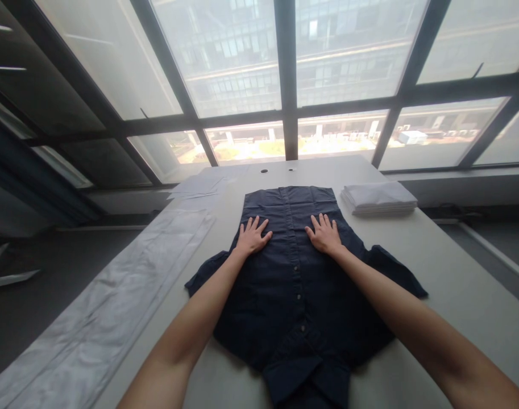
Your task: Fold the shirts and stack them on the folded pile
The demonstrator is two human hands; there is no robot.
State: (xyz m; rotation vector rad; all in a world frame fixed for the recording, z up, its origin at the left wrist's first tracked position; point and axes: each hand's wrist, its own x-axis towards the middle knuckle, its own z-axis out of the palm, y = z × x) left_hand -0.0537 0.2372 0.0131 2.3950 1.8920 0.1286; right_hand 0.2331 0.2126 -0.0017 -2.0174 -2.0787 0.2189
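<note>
A dark navy button-up shirt point(293, 284) lies spread face up, its collar toward me and its hem at the far end. Its buttons run down the middle, and the two short sleeves stick out to the sides. My left hand point(253, 236) rests flat on the left half of the shirt, fingers spread. On the other side of the button strip, my right hand point(324, 233) also lies flat with its fingers apart. Neither hand grips the cloth.
The shirt is on a white table point(455, 284). Folded white cloth point(378, 196) is stacked at the far right. A long white cloth point(127, 289) runs along the left edge, with white sheets point(199, 184) beyond it. Large windows point(233, 57) stand behind the table.
</note>
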